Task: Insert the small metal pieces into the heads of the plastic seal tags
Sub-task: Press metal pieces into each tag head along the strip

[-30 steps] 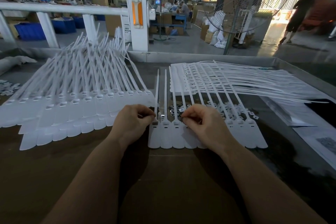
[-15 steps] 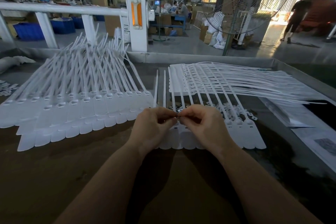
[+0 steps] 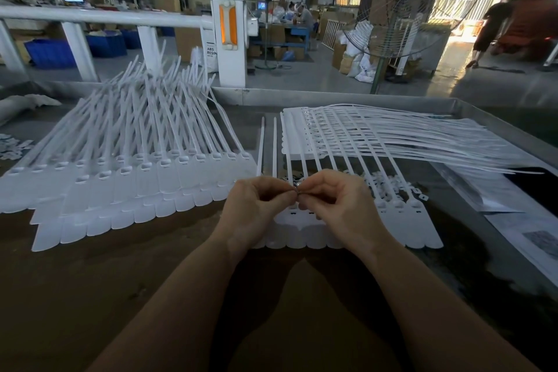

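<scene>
Fingertips (image 3: 291, 192) of left hand (image 3: 256, 208) and right hand (image 3: 338, 205): pinched together on one small metal piece (image 3: 296, 188). Position: above row of seal tags (image 3: 422, 226).

Left hand (image 3: 259, 205) and right hand (image 3: 335, 205) raised at twelve o'clock, pinched fingertips (image 3: 291, 192) meeting, forearms converging.
</scene>
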### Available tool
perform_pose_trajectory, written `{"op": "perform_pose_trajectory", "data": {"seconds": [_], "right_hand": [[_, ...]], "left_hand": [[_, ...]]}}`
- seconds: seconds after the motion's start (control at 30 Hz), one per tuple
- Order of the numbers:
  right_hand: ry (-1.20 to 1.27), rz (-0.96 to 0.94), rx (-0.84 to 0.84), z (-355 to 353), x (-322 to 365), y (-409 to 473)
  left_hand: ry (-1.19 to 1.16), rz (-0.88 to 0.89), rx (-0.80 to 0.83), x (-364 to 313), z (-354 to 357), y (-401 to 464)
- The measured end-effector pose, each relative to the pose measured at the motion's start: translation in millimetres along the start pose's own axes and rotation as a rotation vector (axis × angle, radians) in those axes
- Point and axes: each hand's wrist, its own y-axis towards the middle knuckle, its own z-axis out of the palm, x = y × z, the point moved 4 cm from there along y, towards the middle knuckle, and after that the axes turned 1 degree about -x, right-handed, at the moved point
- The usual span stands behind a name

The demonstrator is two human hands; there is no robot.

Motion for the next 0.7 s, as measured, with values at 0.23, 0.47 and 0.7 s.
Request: {"op": "perform_pose_trajectory", "data": {"seconds": [0.23, 0.47, 0.7], "right_hand": [[-0.215, -0.047, -0.068, -1, -5, 1], [-0.407, -0.014, -0.085, -3, -15, 3], [-0.436, 0.016, -0.064, -2, -16, 3]], "left_hand": [[0.226, 0.009, -0.089, 7, -6, 6], [0.42, 0.043, -0.079, 12, -8, 10], [0.583, 0.108, -0.086, 14, -11, 11]]}}
